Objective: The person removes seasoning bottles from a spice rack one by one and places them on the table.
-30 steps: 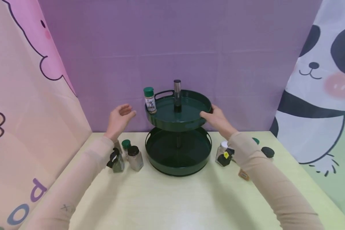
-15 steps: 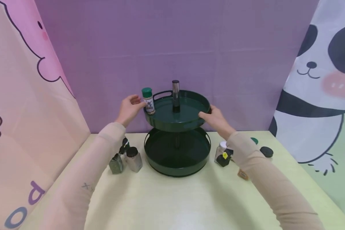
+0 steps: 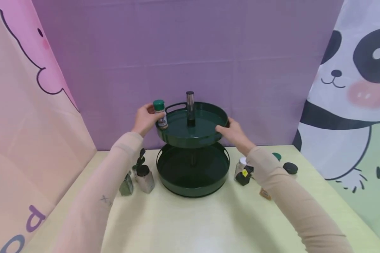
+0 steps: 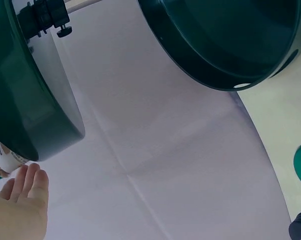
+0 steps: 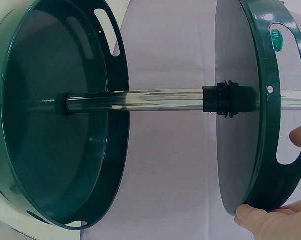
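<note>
At the left edge of a two-tier dark green rack stands a spice jar [image 3: 162, 123] with a green cap and white label, on the upper tray [image 3: 190, 141]. My left hand [image 3: 145, 119] pinches this jar, thumb across its front and fingers behind it. In the left wrist view, its fingers [image 4: 35, 185] reach to the jar below the tray. My right hand [image 3: 235, 133] grips the upper tray's right rim, its thumb over the inside. The right wrist view shows that hand's fingers [image 5: 253, 215] at the tray wall, beside an oval handle slot.
The lower tray [image 3: 193, 191] rests on the pale table. A metal post [image 3: 190, 107] joins the tiers. On the left stand several jars, including a black-capped jar [image 3: 145, 181]. A white-capped jar [image 3: 240, 168] and others sit right, partly behind the sleeve. A purple backdrop [image 3: 190, 49] hangs behind.
My left hand has moved right to the green-capped jar and taken hold of it. The right hand keeps its grip on the tray rim. The whole view has shifted slightly.
</note>
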{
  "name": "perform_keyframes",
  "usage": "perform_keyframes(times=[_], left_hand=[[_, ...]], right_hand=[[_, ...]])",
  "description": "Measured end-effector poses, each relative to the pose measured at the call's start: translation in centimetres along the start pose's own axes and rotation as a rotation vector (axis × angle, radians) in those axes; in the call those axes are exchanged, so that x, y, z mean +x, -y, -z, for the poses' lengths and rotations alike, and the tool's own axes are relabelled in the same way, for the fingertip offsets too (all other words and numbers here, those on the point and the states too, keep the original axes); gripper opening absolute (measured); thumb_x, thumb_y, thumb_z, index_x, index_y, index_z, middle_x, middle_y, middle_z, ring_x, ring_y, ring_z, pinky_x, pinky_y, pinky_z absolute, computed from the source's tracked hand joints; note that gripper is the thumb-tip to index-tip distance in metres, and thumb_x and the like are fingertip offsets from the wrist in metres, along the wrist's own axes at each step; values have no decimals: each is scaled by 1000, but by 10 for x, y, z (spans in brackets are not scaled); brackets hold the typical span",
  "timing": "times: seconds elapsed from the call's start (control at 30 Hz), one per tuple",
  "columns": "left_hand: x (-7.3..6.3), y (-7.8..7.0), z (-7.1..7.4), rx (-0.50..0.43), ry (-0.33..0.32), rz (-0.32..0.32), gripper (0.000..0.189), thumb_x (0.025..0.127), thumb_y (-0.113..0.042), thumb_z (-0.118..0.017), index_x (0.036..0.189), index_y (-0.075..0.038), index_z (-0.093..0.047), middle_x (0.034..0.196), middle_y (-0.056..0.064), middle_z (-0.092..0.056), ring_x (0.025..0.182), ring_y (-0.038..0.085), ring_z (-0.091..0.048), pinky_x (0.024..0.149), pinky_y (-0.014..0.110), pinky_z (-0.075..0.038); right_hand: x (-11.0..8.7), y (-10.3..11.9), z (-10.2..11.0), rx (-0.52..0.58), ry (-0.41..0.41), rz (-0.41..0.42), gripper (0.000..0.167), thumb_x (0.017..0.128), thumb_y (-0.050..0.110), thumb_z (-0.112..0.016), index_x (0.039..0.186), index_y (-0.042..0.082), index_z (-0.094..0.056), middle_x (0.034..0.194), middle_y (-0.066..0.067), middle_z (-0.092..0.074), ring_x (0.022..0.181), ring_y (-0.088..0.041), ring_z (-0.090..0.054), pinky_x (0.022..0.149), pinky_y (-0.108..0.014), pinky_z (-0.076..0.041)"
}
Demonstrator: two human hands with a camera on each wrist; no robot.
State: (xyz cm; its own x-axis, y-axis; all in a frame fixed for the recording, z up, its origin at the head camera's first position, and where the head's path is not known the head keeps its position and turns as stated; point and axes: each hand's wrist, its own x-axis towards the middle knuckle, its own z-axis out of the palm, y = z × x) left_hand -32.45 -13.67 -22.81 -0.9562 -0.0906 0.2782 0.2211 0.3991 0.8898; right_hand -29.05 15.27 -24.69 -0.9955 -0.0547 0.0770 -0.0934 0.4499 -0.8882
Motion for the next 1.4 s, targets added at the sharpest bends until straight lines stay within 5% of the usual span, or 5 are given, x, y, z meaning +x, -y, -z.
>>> perform_keyframes(times=[0.37,0.8,1.4], left_hand=[[0,-7,-3,63,-28,5,46,84,-18,-66,125,-3,-52,117,16,-57,107,27,-54,93,42,-47],[2,-6,-3,79,-51,-2,41,84,-21,-66,120,-4,-55,113,14,-60,103,24,-56,90,40,-49],[-11,-39,14,86,-82,-149,36,84,-27,-66,115,-10,-58,102,6,-59,90,17,-49,77,32,-46]], right_hand=[[0,3,-3,13,-21,-1,51,86,22,-52,132,4,-40,128,-15,-50,109,-25,-46,103,-40,-37],[0,4,-3,8,-18,12,55,85,21,-51,135,3,-37,132,-15,-47,116,-25,-44,106,-39,-35],[1,7,-4,13,1,9,57,86,21,-50,138,4,-34,137,-15,-44,120,-26,-42,107,-39,-34]])
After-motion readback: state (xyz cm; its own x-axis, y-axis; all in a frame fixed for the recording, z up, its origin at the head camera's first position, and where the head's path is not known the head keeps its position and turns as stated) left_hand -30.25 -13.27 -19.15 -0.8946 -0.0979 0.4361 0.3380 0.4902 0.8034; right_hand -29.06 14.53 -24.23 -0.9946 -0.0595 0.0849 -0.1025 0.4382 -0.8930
